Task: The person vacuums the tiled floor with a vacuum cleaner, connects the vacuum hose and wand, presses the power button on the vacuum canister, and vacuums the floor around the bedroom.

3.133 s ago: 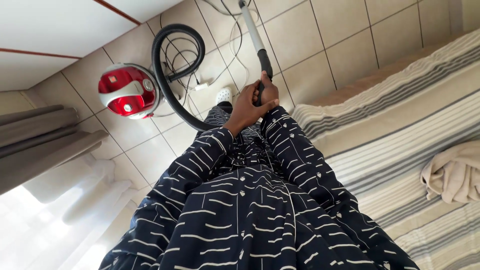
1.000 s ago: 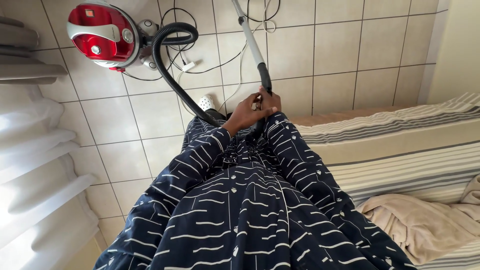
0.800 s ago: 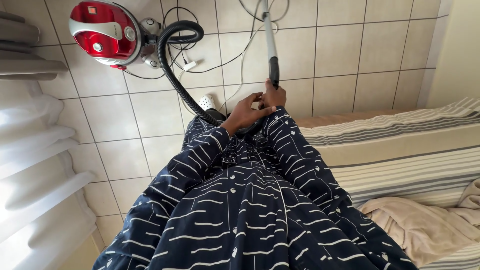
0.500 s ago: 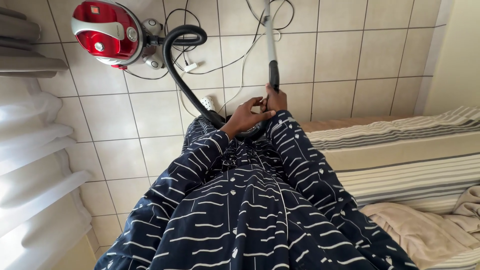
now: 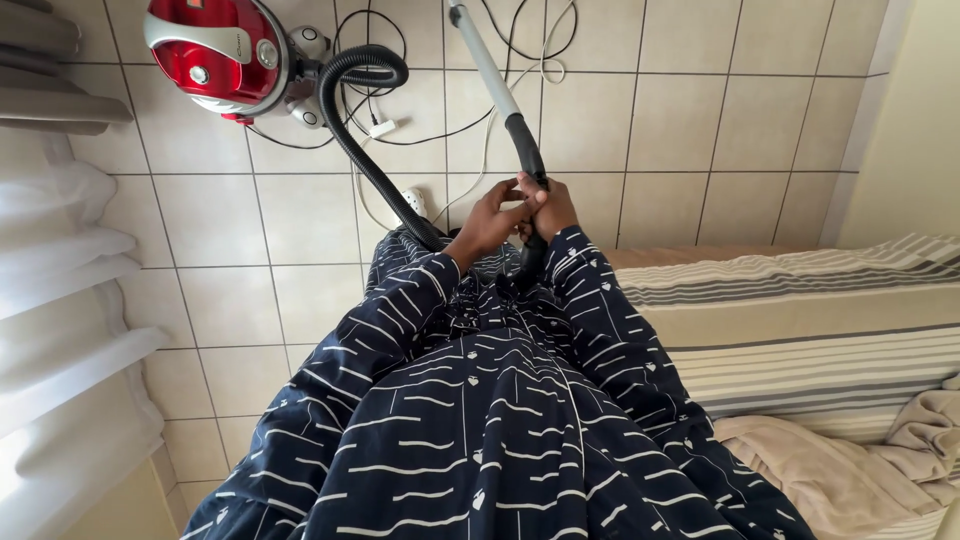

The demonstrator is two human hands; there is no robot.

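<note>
Both my hands grip the black handle (image 5: 527, 150) of a vacuum cleaner wand just in front of my body. My left hand (image 5: 487, 220) wraps the handle from the left, and my right hand (image 5: 552, 205) closes on it from the right, fingers overlapping. The grey wand tube (image 5: 480, 55) runs up and away to the top edge. A black ribbed hose (image 5: 352, 130) curves from the handle to the red canister vacuum (image 5: 215, 50) on the tiled floor at the upper left. My dark patterned garment fills the lower middle.
A bed with a striped cover (image 5: 800, 320) and a beige blanket (image 5: 850, 470) lies at the right. White curtain folds (image 5: 60, 330) hang at the left. Cables and a white power plug (image 5: 412, 200) lie on the beige floor tiles near the canister.
The view has swung so the canister sits higher and more to the left. The wand has tilted from leaning right to leaning left. Both hands stay on the handle.
</note>
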